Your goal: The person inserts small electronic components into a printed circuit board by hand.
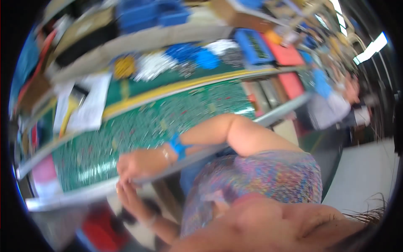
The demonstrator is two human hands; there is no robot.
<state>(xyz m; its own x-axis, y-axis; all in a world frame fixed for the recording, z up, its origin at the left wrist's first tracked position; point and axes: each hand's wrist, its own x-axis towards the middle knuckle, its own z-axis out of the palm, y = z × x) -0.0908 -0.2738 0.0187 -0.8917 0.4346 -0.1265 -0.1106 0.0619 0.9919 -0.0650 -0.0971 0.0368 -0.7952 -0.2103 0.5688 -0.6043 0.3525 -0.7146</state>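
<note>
One L hand sits just outside worktop's near edge; R hand, at that edge, seems to touch it. Fingers bent; can't tell if hands grip anything. Bits lie across worktop. Step's prob. fine fingerwork; next move likely needs light pinch. Blur hides bits' kind; L elbow out of view.

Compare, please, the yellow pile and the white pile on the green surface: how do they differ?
Colour: the yellow pile is orange-yellow, while the white pile is whitish.
Size: the white pile spreads over more of the green surface than the yellow pile.
Outline: the yellow pile looks compact and roundish; the white pile looks broader and uneven.
Shared: both lie beyond the yellow strip, and blur hides their single pieces.
</note>
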